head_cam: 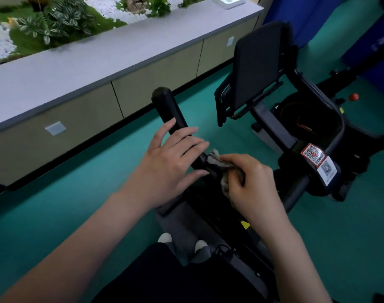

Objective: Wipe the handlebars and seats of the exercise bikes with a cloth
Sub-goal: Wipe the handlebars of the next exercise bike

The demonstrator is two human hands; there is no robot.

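Head view looks down on a black padded handlebar of the nearest exercise bike [171, 110], a thick foam-covered bar running from centre frame up toward 11 o'clock. The left hand [171, 158] lies flat across the bar with fingers spread and loose, its grip released, steadying more than holding. The right hand [250, 182], just toward 4 o'clock of it, has its grip clenched on a crumpled grey patterned cloth [217, 162], which is pressed against the lower part of the bar where it meets the frame. My judgement is that the wiping of this bar is under way near its base; the rounded upper end is uncovered and may need a pass yet. No seat shows clearly, so the seats seem left to do, as does the black bike with a dark screen [259, 66] at 1 o'clock
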